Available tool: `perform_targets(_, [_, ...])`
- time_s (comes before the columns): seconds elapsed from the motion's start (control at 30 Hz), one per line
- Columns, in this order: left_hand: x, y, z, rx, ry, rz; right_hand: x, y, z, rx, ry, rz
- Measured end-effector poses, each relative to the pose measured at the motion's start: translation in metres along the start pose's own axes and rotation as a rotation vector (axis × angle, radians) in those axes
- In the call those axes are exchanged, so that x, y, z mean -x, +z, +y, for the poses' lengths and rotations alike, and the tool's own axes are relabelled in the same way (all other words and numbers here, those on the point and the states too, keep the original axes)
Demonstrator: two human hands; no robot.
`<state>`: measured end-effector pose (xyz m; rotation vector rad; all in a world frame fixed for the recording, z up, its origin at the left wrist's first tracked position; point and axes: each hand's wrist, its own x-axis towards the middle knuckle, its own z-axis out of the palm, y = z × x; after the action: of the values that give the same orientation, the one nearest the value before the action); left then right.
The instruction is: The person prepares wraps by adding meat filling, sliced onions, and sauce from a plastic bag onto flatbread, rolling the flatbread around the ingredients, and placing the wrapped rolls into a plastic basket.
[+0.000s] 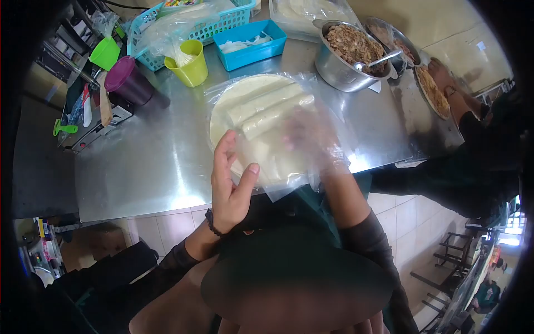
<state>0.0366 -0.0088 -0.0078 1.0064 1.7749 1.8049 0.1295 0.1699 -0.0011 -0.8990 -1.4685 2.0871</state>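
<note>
A round sheet of pale dough (225,103) lies on the steel table, with clear plastic film (281,186) over and around it. Two pale rolls (278,114) rest side by side on the sheet. My left hand (231,186) is at the near left edge of the dough, thumb and fingers apart, holding nothing. Over the right part of the dough is my right hand (311,136), smeared by motion and seen through clear plastic; its fingers cannot be made out.
A steel pot of brown filling (339,75) with a spoon stands back right. Behind are a blue tray (250,53), a yellow-green cup (192,69), a turquoise basket (142,47) and a purple container (128,83). At right, another person's hand (442,78) touches a filled flatbread (431,94).
</note>
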Motion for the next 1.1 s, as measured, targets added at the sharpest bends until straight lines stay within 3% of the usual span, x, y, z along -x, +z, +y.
perform_targets(0.03, [0.0,-0.002,0.002,-0.006,0.006,0.009,0.002,0.005,-0.003,-0.001,-0.004,-0.012])
perform_targets(0.1, [0.003,-0.002,0.004,0.0,-0.02,-0.02,0.019,0.013,-0.01,-0.153,0.036,0.207])
perform_targets(0.23, [0.005,-0.003,-0.001,0.04,-0.044,-0.026,0.029,0.007,-0.013,-0.111,0.099,0.189])
perform_targets(0.43, [0.008,-0.003,0.0,-0.062,0.008,-0.025,0.011,0.001,0.012,-0.079,-0.15,0.038])
perform_targets(0.53, [0.009,-0.008,0.003,0.1,-0.116,0.036,0.023,-0.001,0.005,-0.032,-0.202,0.032])
perform_targets(0.6, [0.001,-0.019,0.004,0.167,-0.274,-0.032,0.031,0.004,-0.003,0.112,-0.163,0.114])
perform_targets(0.7, [-0.017,-0.028,0.001,0.063,-0.267,-0.136,0.023,0.008,-0.002,0.23,-0.12,0.071])
perform_targets(0.83, [-0.032,-0.017,-0.006,0.073,-0.203,-0.058,0.015,-0.001,0.011,-0.004,-0.191,0.088])
perform_targets(0.87, [-0.033,-0.011,-0.004,0.013,-0.13,0.004,0.021,-0.007,0.012,0.316,-0.286,0.074])
perform_targets(0.93, [-0.03,-0.011,-0.016,-0.043,-0.104,0.035,0.039,-0.02,0.012,0.636,-0.381,0.055])
perform_targets(0.97, [-0.03,-0.011,-0.019,-0.093,-0.078,0.06,0.052,-0.026,0.008,0.545,-0.335,-0.036])
perform_targets(1.1, [-0.034,-0.023,-0.018,-0.164,-0.123,0.077,0.087,-0.062,-0.045,1.186,-0.219,-0.428])
